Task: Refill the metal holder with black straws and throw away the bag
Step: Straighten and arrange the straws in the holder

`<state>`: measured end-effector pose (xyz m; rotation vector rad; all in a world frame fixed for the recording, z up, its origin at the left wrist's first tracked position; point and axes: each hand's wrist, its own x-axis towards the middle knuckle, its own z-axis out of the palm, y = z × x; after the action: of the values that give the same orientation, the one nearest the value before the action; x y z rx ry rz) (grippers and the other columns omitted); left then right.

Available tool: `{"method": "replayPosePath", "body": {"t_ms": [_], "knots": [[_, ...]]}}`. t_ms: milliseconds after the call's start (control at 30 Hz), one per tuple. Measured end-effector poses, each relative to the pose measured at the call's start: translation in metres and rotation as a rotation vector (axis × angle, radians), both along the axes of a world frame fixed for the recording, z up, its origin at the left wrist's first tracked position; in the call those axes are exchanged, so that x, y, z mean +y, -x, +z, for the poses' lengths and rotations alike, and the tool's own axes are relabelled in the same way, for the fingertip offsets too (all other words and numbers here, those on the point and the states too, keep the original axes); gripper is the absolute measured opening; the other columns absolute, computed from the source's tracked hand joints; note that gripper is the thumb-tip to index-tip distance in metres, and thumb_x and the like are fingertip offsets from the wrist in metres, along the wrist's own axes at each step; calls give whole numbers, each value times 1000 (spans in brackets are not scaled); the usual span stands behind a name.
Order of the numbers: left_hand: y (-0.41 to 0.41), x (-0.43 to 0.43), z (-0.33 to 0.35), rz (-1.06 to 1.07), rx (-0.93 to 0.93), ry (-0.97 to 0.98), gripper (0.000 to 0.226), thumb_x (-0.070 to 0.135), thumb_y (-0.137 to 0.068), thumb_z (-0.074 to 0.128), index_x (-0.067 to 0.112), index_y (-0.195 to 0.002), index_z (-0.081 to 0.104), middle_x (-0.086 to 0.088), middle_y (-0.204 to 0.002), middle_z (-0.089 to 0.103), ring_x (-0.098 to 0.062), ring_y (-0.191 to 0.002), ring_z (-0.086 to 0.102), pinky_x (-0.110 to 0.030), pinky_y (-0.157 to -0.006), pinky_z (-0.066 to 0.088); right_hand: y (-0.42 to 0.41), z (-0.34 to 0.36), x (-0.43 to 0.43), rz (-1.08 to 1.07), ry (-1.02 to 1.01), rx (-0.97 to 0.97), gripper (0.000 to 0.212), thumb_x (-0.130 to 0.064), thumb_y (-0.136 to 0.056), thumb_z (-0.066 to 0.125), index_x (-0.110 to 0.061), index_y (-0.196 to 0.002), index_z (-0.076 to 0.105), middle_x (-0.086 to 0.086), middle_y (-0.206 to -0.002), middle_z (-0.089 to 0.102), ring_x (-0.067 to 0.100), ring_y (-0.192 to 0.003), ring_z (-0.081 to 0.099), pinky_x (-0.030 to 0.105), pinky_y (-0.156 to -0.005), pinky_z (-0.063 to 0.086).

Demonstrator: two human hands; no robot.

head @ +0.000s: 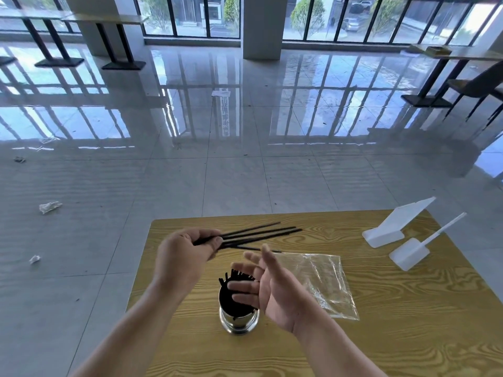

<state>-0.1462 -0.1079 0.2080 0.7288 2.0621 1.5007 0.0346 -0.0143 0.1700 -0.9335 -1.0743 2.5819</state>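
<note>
**Loose straws pinched above a part-filled holder**

Head view: a small bundle of black straws [255,235] is pinched between the thumb and fingers of the left hand [185,257], held above the wooden table [408,336]. The gripped ends are hidden inside the fist; the free ends fan out away from the grip, toward the far right. An exact count cannot be made, as the straws overlap.

The right hand [275,292] is held open with fingers spread and nothing in it, palm turned toward the left hand, just below and beside the pinched bundle. Its fingers cover part of the mouth of the metal holder [239,319], so only some of the straws already standing inside can be seen. Whether the fingers touch those straws cannot be told.

Beyond the open hand, the clear plastic bag [324,284] lies flat on the table. Two white plastic pieces [394,229] lie well apart from both hands at the far right corner; what they are is hard to make out.
</note>
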Motion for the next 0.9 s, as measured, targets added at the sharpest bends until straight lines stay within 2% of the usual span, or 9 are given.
{"method": "replayPosePath", "body": {"t_ms": [67, 167, 267, 333, 433, 567, 667, 733, 900], "knots": [[-9, 0, -6, -46, -182, -15, 21, 7, -85, 84, 28, -86, 86, -3, -85, 83, -27, -83, 80, -33, -78, 66, 3, 10, 6, -99, 133, 124, 108, -77, -63, 85, -23, -147, 43, 16, -148, 61, 37, -111, 75, 44, -84, 64], [-13, -3, -15, -66, -367, -20, 17, 3, -86, 83, 20, -87, 86, -10, -91, 83, -26, -88, 80, -26, -75, 64, 4, 21, 18, -228, 196, 150, 88, -61, -69, 91, -16, -135, 55, 17, -132, 71, 33, -87, 78, 42, -72, 67], [-14, -6, -24, -89, -525, -5, 12, -1, -87, 80, 10, -89, 85, -16, -95, 82, -21, -84, 78, -25, -73, 64, 3, 25, 24, -224, 64, 14, 42, -49, -94, 74, -9, -108, 70, 19, -110, 77, 29, -73, 76, 40, -66, 67], [-13, -9, -31, -129, -583, 23, 10, -1, -89, 78, 7, -91, 84, -18, -94, 80, -19, -80, 77, -26, -74, 64, 3, 26, 27, -219, -105, -112, 39, -41, -106, 60, -6, -95, 75, 20, -99, 79, 30, -73, 77, 41, -68, 67], [-10, -15, -47, -225, -326, 231, 4, 18, -92, 81, 16, -95, 84, -4, -90, 82, -11, -76, 74, -35, -78, 66, 2, 27, 30, -200, -518, -274, 41, -29, -109, 55, -5, -87, 78, 17, -82, 80, 31, -74, 80, 47, -72, 68], [-7, -23, -62, -290, 215, 545, 26, 56, -86, 78, 44, -107, 69, 23, -100, 71, 4, -88, 67, -19, -71, 51, 0, 27, 26, -66, -991, -400, 41, -36, -107, 56, -15, -77, 75, 10, -71, 76, 28, -65, 74, 47, -66, 64], [-7, -25, -68, -318, 311, 586, 35, 59, -87, 72, 46, -118, 64, 26, -104, 64, 6, -90, 61, -18, -67, 45, 3, 18, 18, 48, -1068, -406, 43, -38, -106, 56, -7, -78, 67, 12, -63, 66, 34, -58, 60, 50, -57, 51], [-7, -24, -69, -327, 333, 613, 39, 61, -85, 70, 47, -121, 62, 26, -106, 61, 6, -89, 59, -18, -65, 43, 6, 11, 13, 132, -1056, -424, 37, -41, -102, 59, -12, -81, 68, -1, -63, 63, 17, -55, 55, 43, -57, 48], [-11, -21, -68, -390, 354, 649, 46, 66, -80, 69, 51, -122, 58, 28, -106, 56, 7, -88, 58, -17, -65, 43, -1, -6, 17, 78, -1014, -532, 21, -56, -93, 60, -40, -100, 69, -14, -99, 71, 3, -84, 71, 21, -65, 57]]}}
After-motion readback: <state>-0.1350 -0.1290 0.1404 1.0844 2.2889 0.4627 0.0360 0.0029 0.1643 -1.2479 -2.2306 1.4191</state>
